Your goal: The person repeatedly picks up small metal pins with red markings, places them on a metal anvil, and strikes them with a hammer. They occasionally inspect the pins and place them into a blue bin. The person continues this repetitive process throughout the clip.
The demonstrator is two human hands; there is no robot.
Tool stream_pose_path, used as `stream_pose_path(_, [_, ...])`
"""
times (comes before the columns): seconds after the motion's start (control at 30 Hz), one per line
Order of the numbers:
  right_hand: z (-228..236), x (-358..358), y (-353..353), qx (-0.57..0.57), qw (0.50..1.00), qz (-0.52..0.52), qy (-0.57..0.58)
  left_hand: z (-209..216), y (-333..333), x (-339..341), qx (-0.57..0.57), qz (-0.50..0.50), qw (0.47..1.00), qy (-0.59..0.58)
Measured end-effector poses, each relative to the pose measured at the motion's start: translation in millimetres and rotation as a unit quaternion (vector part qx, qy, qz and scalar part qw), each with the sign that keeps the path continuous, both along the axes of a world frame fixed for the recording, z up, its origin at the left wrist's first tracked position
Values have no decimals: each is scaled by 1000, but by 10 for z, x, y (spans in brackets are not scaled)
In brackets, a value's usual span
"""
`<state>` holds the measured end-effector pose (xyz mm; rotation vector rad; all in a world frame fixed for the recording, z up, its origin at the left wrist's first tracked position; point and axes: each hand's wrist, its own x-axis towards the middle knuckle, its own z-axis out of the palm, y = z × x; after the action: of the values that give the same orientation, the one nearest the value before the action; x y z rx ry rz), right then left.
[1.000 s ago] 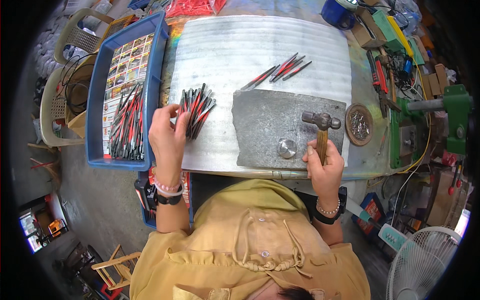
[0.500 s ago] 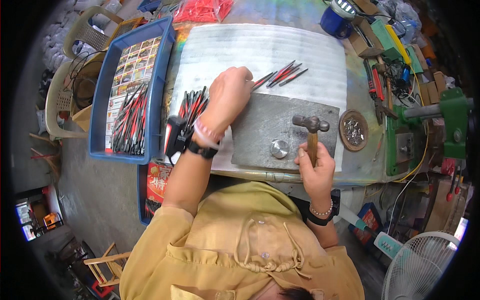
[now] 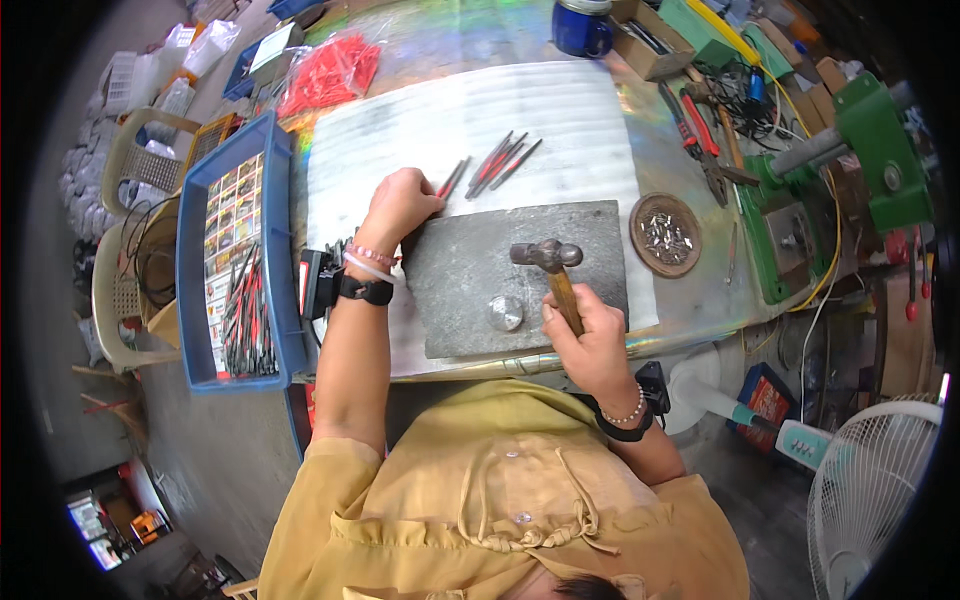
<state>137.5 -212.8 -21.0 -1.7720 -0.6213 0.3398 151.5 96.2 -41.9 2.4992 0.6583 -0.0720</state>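
Note:
My left hand (image 3: pixel 402 207) is closed at the near end of a slender black-and-red stick (image 3: pixel 455 178), its fingertips partly hidden. Several similar sticks (image 3: pixel 502 163) lie just right of it on a white foam sheet (image 3: pixel 570 110). In my right hand (image 3: pixel 592 335) is a ball-peen hammer (image 3: pixel 547 256), gripped by its wooden handle. Its head hangs over a grey metal slab (image 3: pixel 465 260) at the table's near edge. A round shiny metal disc (image 3: pixel 506 313) sits on the slab, left of the hammer. More sticks beside my left wrist are mostly hidden by the wrist and a black device.
To the left, a blue tray (image 3: pixel 285 290) holds many sticks. A round brown dish (image 3: pixel 640 245) of small metal pieces stands right of the slab. Pliers (image 3: pixel 700 140) and a green machine (image 3: pixel 770 215) are farther right. A red plastic bag (image 3: pixel 330 72) and a blue jar (image 3: pixel 582 28) are at the back.
The whole view has shifted, so the table now appears farther left. The hammer head has moved slightly left relative to the disc. My left hand remains by the sticks.

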Motion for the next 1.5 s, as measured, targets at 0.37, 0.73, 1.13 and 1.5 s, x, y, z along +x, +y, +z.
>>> stream_pose_path(0.37, [4, -2, -12, 0, 1000, 2, -9, 153, -109, 23, 50, 50, 995, -76])
stream_pose_path(0.73, [150, 832, -814, -73, 967, -243, 20, 1045, -827, -1187, -336, 87, 902, -256])
stream_pose_path(1.13, [-216, 1407, -686, -395, 873, -205, -201, 993, -1164, -1546, -151, -27, 959, -238])
stream_pose_path(1.5, [-272, 1458, -796, -185, 955, -222, -66, 813, -1198, -1413, -107, -58, 963, -239])
